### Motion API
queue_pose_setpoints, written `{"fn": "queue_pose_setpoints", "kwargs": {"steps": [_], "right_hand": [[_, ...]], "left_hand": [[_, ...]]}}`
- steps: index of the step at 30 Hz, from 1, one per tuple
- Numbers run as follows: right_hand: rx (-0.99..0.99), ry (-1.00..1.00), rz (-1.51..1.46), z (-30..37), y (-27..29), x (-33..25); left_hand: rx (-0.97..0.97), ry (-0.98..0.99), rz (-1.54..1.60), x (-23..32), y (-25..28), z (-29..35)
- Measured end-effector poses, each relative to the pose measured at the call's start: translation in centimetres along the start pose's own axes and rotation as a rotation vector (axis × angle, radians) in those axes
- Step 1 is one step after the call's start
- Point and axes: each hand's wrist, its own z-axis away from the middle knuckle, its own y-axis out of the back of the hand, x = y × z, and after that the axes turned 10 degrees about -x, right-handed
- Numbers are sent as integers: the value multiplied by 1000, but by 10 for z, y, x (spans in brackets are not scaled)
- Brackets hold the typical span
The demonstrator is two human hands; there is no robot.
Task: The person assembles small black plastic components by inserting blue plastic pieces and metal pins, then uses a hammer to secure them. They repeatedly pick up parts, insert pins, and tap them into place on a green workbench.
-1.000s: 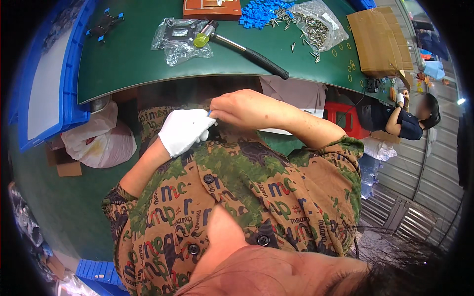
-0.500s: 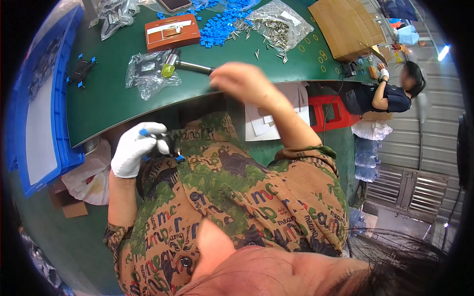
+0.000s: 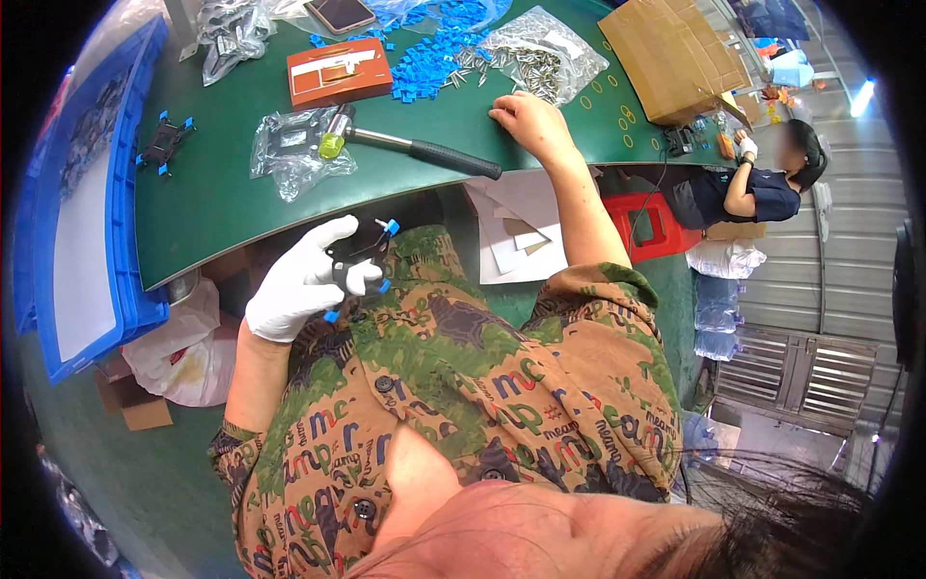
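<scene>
My left hand (image 3: 304, 280), in a white glove, is closed round a black bracket (image 3: 357, 273) with blue corner pieces, held in front of the table edge. My bare right hand (image 3: 532, 127) rests at the green table, fingers curled together beside the loose metal pins (image 3: 471, 66); what they pinch, if anything, is hidden. A mallet (image 3: 415, 150) with a yellow face and black grip lies to its left, its head against a bagged black part (image 3: 285, 145). Behind the mallet is a heap of small blue pieces (image 3: 420, 72).
A similar black bracket with blue corners (image 3: 166, 143) lies at the left, near a blue crate (image 3: 116, 241). An orange-brown box (image 3: 338, 87), a phone (image 3: 340, 12), a bag of pins (image 3: 564, 63) and a cardboard box (image 3: 675, 58) stand farther back. A co-worker (image 3: 748, 188) sits at the far right.
My right hand has moved right and away from me, from the end of the mallet's grip to the loose pins. My left hand has shifted right and turned the black bracket.
</scene>
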Motion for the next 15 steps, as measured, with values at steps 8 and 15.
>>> {"fn": "queue_pose_setpoints", "kwargs": {"steps": [8,15], "right_hand": [[10,109,-50,6,-1,7],[-6,172,-4,2,-5,19]], "left_hand": [[259,142,-429,-2,-10,-11],[332,36,-396,-10,-12,-17]]}}
